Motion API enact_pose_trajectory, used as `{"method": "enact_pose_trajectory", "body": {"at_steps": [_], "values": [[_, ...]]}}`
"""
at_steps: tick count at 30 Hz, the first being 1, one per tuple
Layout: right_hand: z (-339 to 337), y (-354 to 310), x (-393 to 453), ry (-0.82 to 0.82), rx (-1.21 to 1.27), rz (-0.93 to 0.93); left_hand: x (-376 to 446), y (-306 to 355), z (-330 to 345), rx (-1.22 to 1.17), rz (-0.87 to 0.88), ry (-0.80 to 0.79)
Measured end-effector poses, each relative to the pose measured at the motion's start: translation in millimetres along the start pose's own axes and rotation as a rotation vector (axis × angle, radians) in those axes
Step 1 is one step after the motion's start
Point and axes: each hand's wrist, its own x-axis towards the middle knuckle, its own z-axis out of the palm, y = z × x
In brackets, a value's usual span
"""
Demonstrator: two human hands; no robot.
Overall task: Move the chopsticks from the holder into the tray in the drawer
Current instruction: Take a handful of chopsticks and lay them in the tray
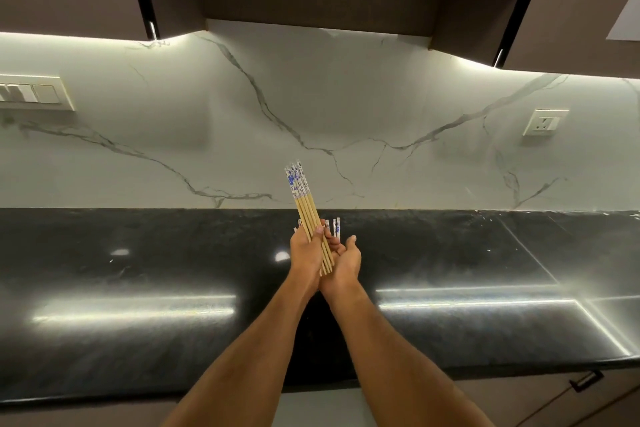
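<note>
Left hand (306,250): closed around a bundle of chopsticks (306,204), holding them at the plain wooden end.
Right hand (341,262): open, palm up, touching the bundle's lower tips; holds nothing.
Long axis: nearly upright, patterned ends up and away, tilted slightly left.
Remaining chopsticks (335,227): just behind the hands; holder hidden.
Drawer and tray: not visible, probably below the dark surface (138,253).

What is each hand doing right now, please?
Left hand: closed around a bundle of chopsticks, decorated ends up.
Right hand: open, palm up beside the bundle's lower ends; a few more chopsticks stand behind it.
</note>
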Motion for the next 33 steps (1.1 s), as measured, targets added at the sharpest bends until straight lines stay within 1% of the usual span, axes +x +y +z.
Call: {"method": "enact_pose_trajectory", "body": {"at_steps": [2,4,6,7,10,13,17,20,23,27,33], "values": [[-4,-1,0,0.015,-0.115,-0.008,-2,1,-1,0.026,0.015,-0.022],[-6,-6,-2,0.093,-0.339,-0.048,-3,3,-3,0.070,0.035,-0.049],[-7,-18,-2,0.165,-0.504,-0.170,-3,2,-8,0.140,0.056,-0.067],[-5,-26,-2,0.158,-0.553,-0.247,-4,0,-11,0.175,0.071,-0.085],[6,-51,-3,-0.002,-0.746,-0.440,-12,-9,-20,0.193,0.117,-0.212],[26,-72,-1,-0.146,-1.019,-0.546,-17,-16,-25,0.280,0.144,-0.316],[36,-94,-1,-0.251,-1.151,-0.629,-22,-16,-28,0.432,0.131,-0.405],[33,-101,-4,-0.242,-1.290,-0.682,-24,-15,-33,0.495,0.111,-0.460],[25,-103,-4,-0.248,-1.252,-0.624,-23,-14,-37,0.532,0.100,-0.507],[14,-95,-13,-0.244,-1.165,-0.593,-32,-19,-46,0.570,0.075,-0.556],[11,-89,-9,-0.140,-0.984,-0.548,-31,-21,-48,0.596,0.044,-0.537]]}}
